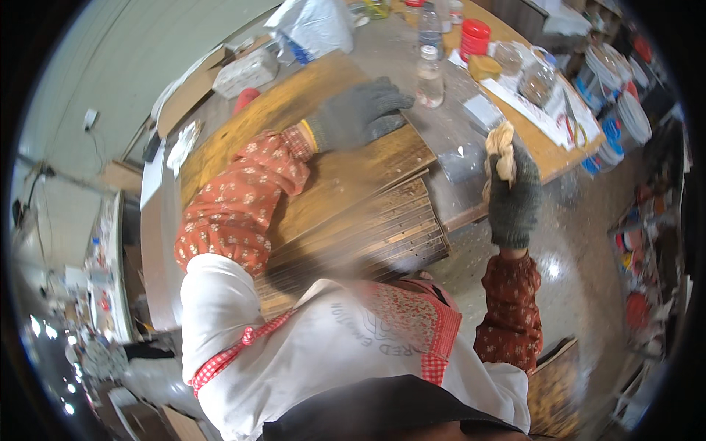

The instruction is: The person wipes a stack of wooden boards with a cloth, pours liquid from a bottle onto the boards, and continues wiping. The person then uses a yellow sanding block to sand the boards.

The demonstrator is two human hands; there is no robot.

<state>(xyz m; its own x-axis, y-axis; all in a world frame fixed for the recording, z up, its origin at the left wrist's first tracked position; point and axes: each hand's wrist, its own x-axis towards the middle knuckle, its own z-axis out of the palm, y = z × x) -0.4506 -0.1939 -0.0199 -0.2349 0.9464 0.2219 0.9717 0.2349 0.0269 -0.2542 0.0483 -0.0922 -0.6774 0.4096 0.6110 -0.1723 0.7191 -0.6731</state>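
My left hand (357, 114), in a grey knit glove with a yellow cuff edge, lies flat on a brown wooden panel (368, 165), fingers stretched toward the panel's far right. Off the table's right side, my right hand (512, 195) is raised in a dark grey glove. It is closed on a crumpled cream-coloured cloth (501, 151) that sticks out above the fingers. Nearer to me, a grooved wooden piece (397, 228) with rows of dark slots lies along the panel's near edge. Red flowered sleeves cover both my forearms.
Two clear plastic bottles (429, 77) stand beyond my left hand. A red-lidded jar (474, 38), scissors (575, 125) and white paper lie at the back right. A white plastic bag (312, 29) and a wrapped white block (246, 72) sit at the back. Buckets (631, 114) stand at far right.
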